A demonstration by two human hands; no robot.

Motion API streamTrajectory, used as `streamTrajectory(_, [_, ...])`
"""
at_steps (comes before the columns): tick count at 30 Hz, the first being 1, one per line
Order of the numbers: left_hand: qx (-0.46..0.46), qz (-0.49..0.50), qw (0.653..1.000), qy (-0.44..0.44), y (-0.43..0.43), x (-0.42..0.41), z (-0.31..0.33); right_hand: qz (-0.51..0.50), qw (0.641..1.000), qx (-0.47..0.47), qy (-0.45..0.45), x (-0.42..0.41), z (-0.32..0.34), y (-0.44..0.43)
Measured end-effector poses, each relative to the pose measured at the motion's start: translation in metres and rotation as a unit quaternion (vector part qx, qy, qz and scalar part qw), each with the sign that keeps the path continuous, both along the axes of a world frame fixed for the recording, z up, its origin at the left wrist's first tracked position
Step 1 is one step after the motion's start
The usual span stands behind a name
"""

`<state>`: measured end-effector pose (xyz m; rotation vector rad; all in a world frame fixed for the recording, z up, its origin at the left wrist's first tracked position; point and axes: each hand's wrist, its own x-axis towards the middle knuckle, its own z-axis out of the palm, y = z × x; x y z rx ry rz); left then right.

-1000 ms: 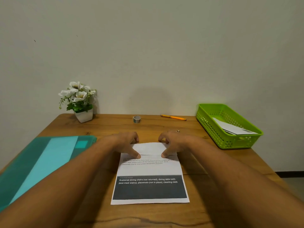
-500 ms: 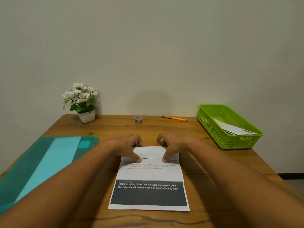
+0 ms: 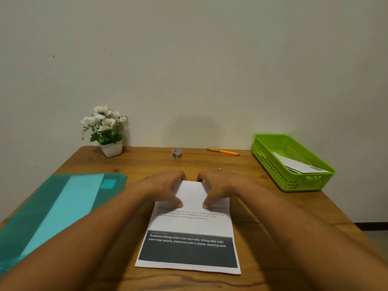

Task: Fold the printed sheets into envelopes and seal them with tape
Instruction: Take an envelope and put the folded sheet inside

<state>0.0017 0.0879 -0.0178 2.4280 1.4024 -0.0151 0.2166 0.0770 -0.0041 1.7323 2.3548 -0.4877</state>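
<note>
A printed sheet [image 3: 190,225] lies on the wooden table [image 3: 147,164] in front of me, with a dark band of white text near its close edge. Its far end is folded over toward me as a white flap [image 3: 192,193]. My left hand [image 3: 165,186] and my right hand [image 3: 218,185] rest on the flap's two sides, thumbs pressing its near edge down onto the sheet. A small roll of tape [image 3: 177,153] stands at the table's far edge, beyond both hands.
A green plastic basket [image 3: 294,181] at the right holds folded white papers [image 3: 298,164]. A teal folder [image 3: 52,208] lies at the left. A white pot of flowers [image 3: 106,131] and an orange pen [image 3: 223,151] sit by the wall.
The folded flap has grown longer toward me and my thumbs have slid down with its edge. The view has shifted slightly.
</note>
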Motion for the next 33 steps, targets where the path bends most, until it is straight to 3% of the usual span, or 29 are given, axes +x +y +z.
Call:
streamTrajectory(9, [0.246, -0.023, 0.968, 0.04, -0.009, 0.015, -0.004, 0.076, 0.975, 0.202, -0.06, -0.012, -0.002, -0.007])
streamTrajectory(18, [0.352, -0.004, 0.934, 0.059, -0.006, 0.017, -0.017, 0.068, 0.946, 0.3, -0.097, -0.015, -0.012, -0.009])
streamTrajectory(25, [0.36, 0.009, 0.93, 0.075, -0.01, 0.017, -0.016, 0.039, 0.94, 0.318, -0.119, -0.017, -0.017, -0.007])
streamTrajectory(33, [0.305, 0.01, 0.947, 0.099, -0.019, 0.02, -0.02, 0.039, 0.931, 0.339, -0.127, -0.018, -0.032, -0.01])
